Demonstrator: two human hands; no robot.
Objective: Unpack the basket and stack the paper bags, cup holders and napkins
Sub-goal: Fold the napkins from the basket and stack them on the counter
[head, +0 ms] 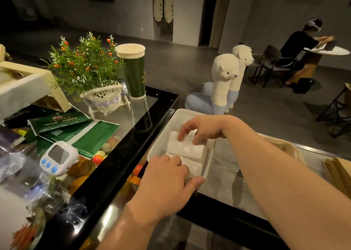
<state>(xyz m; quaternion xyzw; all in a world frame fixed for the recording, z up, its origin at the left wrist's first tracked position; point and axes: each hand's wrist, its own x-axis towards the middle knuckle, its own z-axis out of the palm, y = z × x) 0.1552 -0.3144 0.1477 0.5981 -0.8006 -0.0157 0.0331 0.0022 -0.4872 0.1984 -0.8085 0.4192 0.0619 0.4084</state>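
Left grip (165,179) is nearest us: thumb hooked over the near wall of the white basket (176,114), fingers curled down inside against the lower napkins. We read that as a brace, so the basket doesn't slide or lift while the other hand pulls. It's slightly blurred, so exact finger contact is uncertain.

Right grip (203,129) reaches across from the right, half closed. Fingertips are on the far side of the top napkins (186,147) and the thumb is on the near side, pinching the stack from above. Napkins are not lifted yet and still lie flat inside the basket.

Basket sits at the far left corner of the lower counter (218,208), butted against the black frame of the taller case.

Brown paper bags (340,171) are already out, at the counter's right edge. Likely next is lifting the napkin stack whole. The risk is loose sheets fanning out.
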